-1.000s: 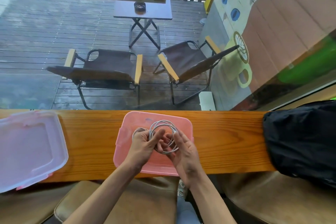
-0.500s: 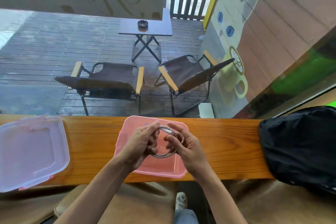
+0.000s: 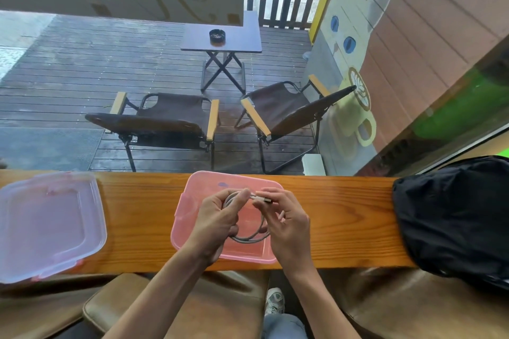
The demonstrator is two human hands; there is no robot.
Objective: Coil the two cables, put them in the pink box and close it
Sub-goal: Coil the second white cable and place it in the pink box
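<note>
- My left hand [image 3: 213, 224] has its grip curled round one side of the coiled cable [image 3: 249, 238] – thumb up top, fingers wrapped under the loops.
- My right hand [image 3: 287, 221] pinches the cable's plug end [image 3: 261, 197] btwn thumb & forefinger, just right of my left thumb tip; the other fingers are loosely curled by the coil's right side.
- So both grips are clamped on the same cable, w/ the coil hanging btwn them, its bottom arc sagging below my knuckles.
- Pink box [image 3: 190, 217] sits straight under both grips, open, on the wooden worktop [image 3: 143, 209]. Coil is held over the box's inside – can't tell if the lowest loop touches the box floor.
- 2nd cable: can't pick it out separately; the loops in my grip look like one bundle.
- Box lid [image 3: 49, 223] lies flat on the worktop, well apart to the left of my left grip, its near edge overhanging the worktop's front.
- Black bag [image 3: 454, 217] well to the right of my right grip, slumped over the worktop's end.
- Beyond my grips, past the glass: two folding chairs [image 3: 165, 121] on a wet deck, small table [image 3: 223, 40] w/ an ashtray [image 3: 217, 36] on it, cat mural [image 3: 349, 44] on the wall to the right.
- Below my grips – brown cushioned seat [image 3: 209, 308], & my shoe [image 3: 274, 301].
</note>
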